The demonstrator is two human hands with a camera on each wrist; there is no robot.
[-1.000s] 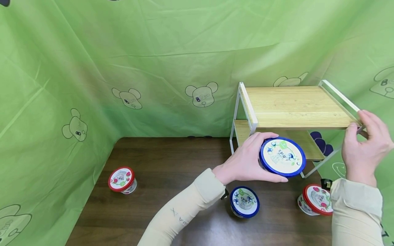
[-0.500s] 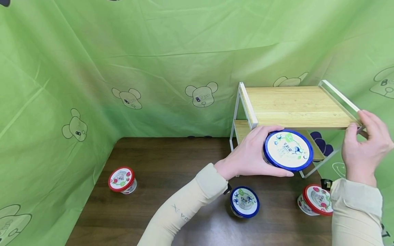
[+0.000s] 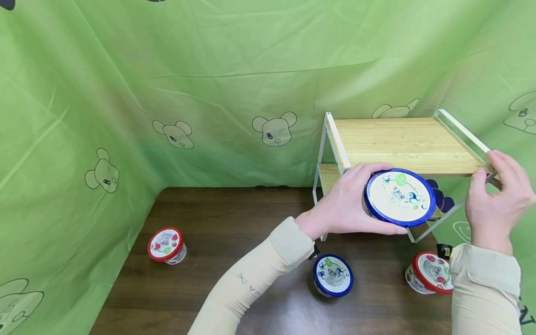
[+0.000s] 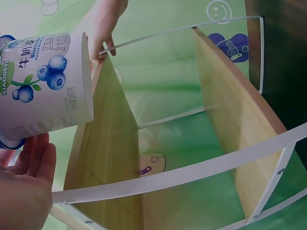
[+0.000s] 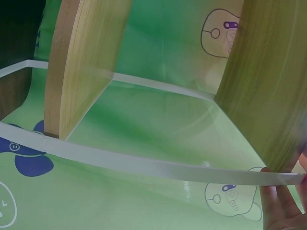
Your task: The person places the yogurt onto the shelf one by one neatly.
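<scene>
My left hand (image 3: 345,204) grips a blueberry yogurt cup (image 3: 399,197) by its blue-rimmed lid, holding it in front of the top board of a two-tier shelf (image 3: 410,144). In the left wrist view the cup's printed side (image 4: 48,81) shows blueberries, and the cup overlaps the edge of the upper board (image 4: 108,143). My right hand (image 3: 500,200) pinches the front right corner of the shelf's white metal frame. Fingers (image 5: 276,201) of that hand lie against the frame in the right wrist view.
Another blue-lidded cup (image 3: 333,275) stands on the dark wooden table (image 3: 234,223) below my left forearm. One red-lidded cup (image 3: 165,244) is at the left; a second red-lidded cup (image 3: 429,272) sits beside my right sleeve. Green curtain (image 3: 217,83) surrounds the table.
My left hand has carried the blueberry yogurt cup rightward and upward, toward the shelf's top board. My right hand has stayed at the frame corner.
</scene>
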